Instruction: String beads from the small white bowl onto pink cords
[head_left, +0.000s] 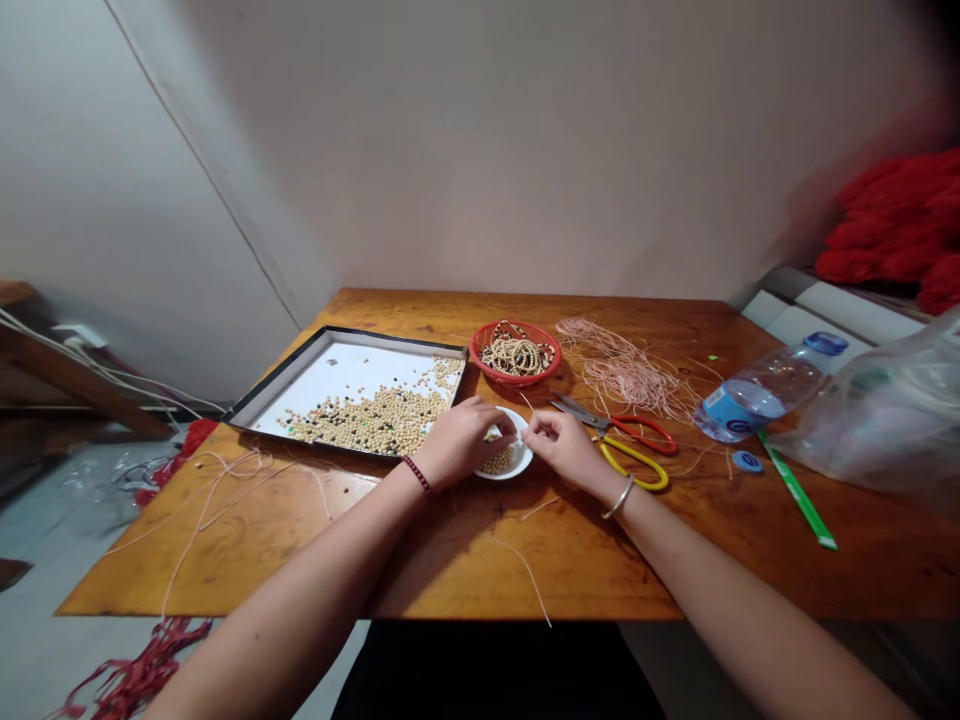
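Observation:
My left hand (463, 438) is curled over a small white dish (517, 462) of tan beads, fingers pinched at its rim. Facing it, my right hand (564, 447) pinches its fingertips together at the dish's right edge; a thin pale cord seems to run between the two hands, too fine to be sure. A red bead bracelet sits on my left wrist and a silver bangle on my right. Behind my left hand lies a black-rimmed tray (330, 340) with several loose tan and dark beads.
On the wooden table (420, 560): a red basket (480, 352) of strung beads, a heap of pink cord (630, 375), red and yellow scissors (634, 445), a lying water bottle (757, 392), its blue cap (747, 461), a green stick (799, 497), a plastic bag (885, 420). Loose cords trail left.

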